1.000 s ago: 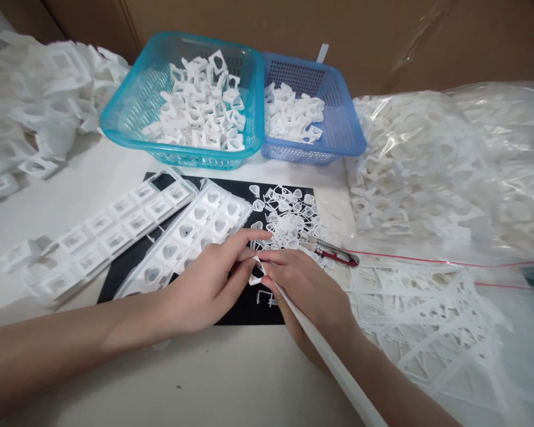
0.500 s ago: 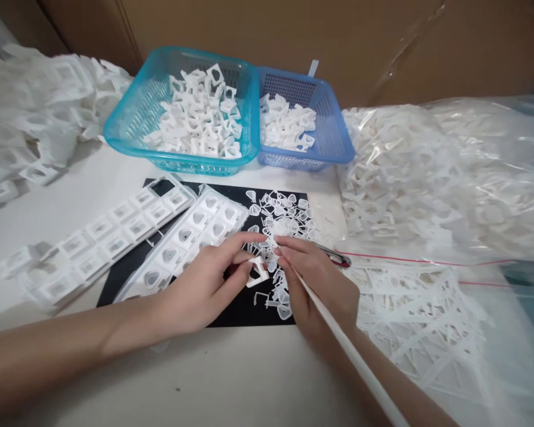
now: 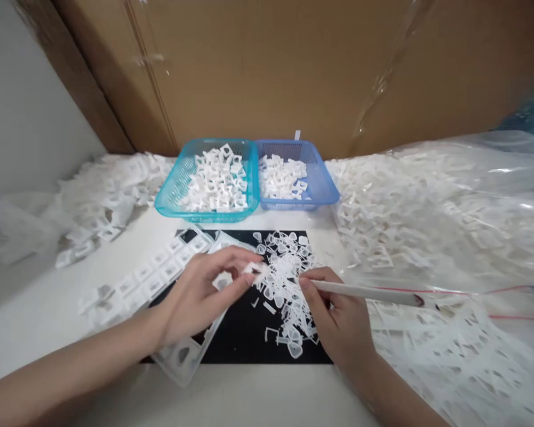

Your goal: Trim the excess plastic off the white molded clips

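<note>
Between its thumb and fingers, my left hand [image 3: 204,290] pinches a small white plastic part [image 3: 257,271], blurred by motion. My right hand [image 3: 340,314] grips a long pale stick-like tool [image 3: 369,292] that points to the right. Small white and clear pieces [image 3: 289,267] lie heaped on a black mat [image 3: 235,341] between the hands. A clear compartment tray [image 3: 184,359] lies partly under my left hand and wrist. Farther left is a second tray [image 3: 146,276] with white square parts in it.
At the back stand a teal basket [image 3: 162,201] and a blue basket [image 3: 327,190], both holding white parts. Plastic bags of white parts [image 3: 427,219] cover the right side. More white parts [image 3: 107,201] are piled at the left, before a cardboard wall [image 3: 258,71].
The view has tilted up. My hands have moved apart, and the tool has swung from pointing down towards the near edge to pointing right. The white part stays in my left hand.
</note>
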A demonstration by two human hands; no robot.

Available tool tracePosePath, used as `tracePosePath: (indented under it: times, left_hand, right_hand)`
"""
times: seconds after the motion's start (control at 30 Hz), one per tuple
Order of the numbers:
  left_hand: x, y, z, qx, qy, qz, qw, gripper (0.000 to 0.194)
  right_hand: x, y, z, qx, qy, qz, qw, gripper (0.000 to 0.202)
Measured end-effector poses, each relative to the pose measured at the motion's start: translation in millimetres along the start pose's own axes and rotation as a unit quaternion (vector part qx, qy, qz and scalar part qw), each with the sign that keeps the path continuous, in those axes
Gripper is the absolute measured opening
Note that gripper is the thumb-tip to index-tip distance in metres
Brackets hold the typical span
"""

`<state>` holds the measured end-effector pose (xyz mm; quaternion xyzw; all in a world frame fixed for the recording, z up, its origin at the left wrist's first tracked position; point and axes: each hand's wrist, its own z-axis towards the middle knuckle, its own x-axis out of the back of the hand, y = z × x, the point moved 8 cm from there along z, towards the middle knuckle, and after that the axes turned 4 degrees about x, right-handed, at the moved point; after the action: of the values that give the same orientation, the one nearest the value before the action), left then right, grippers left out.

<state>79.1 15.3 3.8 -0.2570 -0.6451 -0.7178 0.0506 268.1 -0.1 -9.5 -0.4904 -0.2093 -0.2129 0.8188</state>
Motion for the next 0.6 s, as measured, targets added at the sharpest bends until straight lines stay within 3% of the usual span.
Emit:
tracePosePath:
  times: [0.13, 0.27, 0.4, 0.47, 0.53, 0.6]
  left_hand:
    - [66.5, 10.7, 34.9, -0.027, 0.150, 0.108, 0.982, 0.018]
    - [95.6, -9.1, 79.2, -0.021, 0.177, 0.224, 0.958, 0.017]
    - [92.4, -14.8, 93.9, -0.047, 0.143, 0.267, 0.952, 0.038]
    - [87.5, -4.9, 80.3, -0.069, 0.144, 0.289, 0.944, 0.045]
    - [79.3, 4.5, 56.2, -0.080, 0.145, 0.310, 0.936, 0.032]
    - [61.6, 2.7, 30.3, -0.062, 0.098, 0.335, 0.935, 0.020]
  right_hand:
    - [-3.1, 3.4, -3.6, -0.020, -0.004, 0.026, 0.999, 0.022]
    - [-7.6, 4.3, -7.7, -0.017, -0.008, 0.008, 1.000, 0.027]
    - [-11.6, 0.9, -8.3, 0.017, -0.020, -0.006, 1.000, 0.028]
    - [-11.6, 1.5, -8.5, 0.018, -0.018, -0.004, 1.000, 0.028]
    - [-10.2, 3.4, -9.1, 0.009, -0.008, 0.008, 1.000, 0.025]
    - [-10.8, 5.2, -9.8, -0.002, -0.010, 0.034, 0.999, 0.021]
